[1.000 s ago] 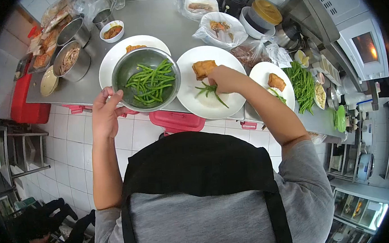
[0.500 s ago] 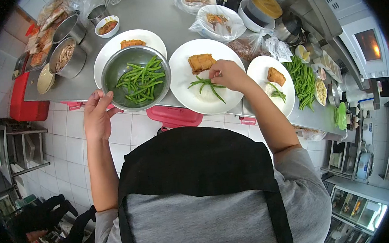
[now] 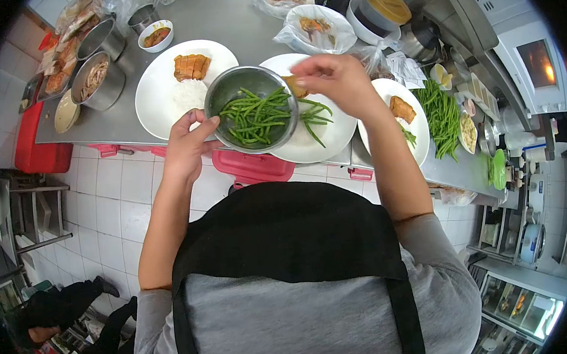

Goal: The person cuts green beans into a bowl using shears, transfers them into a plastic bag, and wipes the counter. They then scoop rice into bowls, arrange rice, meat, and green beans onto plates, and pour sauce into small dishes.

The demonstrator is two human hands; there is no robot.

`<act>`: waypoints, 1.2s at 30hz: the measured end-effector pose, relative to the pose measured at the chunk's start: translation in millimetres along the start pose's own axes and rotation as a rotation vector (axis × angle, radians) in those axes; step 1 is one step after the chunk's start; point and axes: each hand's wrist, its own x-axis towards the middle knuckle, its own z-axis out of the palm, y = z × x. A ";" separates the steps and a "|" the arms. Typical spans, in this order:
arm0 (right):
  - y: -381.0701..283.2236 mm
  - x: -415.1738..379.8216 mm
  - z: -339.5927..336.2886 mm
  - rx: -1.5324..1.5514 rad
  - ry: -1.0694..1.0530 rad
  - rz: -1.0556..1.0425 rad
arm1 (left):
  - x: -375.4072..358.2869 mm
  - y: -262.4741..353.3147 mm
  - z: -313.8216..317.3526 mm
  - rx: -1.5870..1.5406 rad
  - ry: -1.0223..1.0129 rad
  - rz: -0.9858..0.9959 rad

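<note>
My left hand (image 3: 192, 140) grips the rim of a metal bowl (image 3: 216, 132) holding cut green beans (image 3: 256, 116). The bowl is tilted towards me and overlaps the near left part of the middle white plate (image 3: 334, 144). Above that plate, my right hand (image 3: 336, 84) is open, thumb and forefinger apart with nothing seen between them. It partly hides a golden-brown fried piece (image 3: 295, 86). Several green beans (image 3: 315, 115) lie on the middle plate beside the bowl; the rice there is mostly covered. The left plate (image 3: 150, 101) holds a sliced brown piece (image 3: 192, 67) and white rice (image 3: 189, 96).
A right-hand plate (image 3: 393, 149) bears a fried piece and beans. Loose green beans (image 3: 438, 120) are heaped beyond it. Metal pots (image 3: 110, 90) stand at the left, a bagged bowl (image 3: 316, 30) at the back. A red bin (image 3: 253, 168) sits below the counter edge. Someone's dark-clothed legs (image 3: 75, 303) show lower left.
My left hand has carried the bowl right, from over the left plate to the middle one, uncovering the left plate's rice. My right hand has let go of the beans and lifted away.
</note>
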 end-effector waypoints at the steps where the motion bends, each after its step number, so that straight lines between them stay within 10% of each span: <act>1: -10.4 1.0 7.5 0.063 -0.006 -0.015 | 0.9 -1.2 1.0 -0.003 -0.013 -0.012; 8: 80.1 14.1 7.8 -0.891 -0.189 0.164 | -10.5 -0.8 -20.3 0.026 0.096 0.036; 23: -14.5 64.4 97.6 -0.306 -0.125 -0.405 | -65.4 6.2 -101.3 0.024 0.415 0.110; 28: -44.7 77.7 191.8 -0.806 -0.400 -0.723 | -70.5 17.5 -107.1 0.105 0.446 0.138; 36: -40.4 98.7 231.9 -1.047 -0.562 -0.633 | -67.4 26.4 -123.9 0.109 0.466 0.146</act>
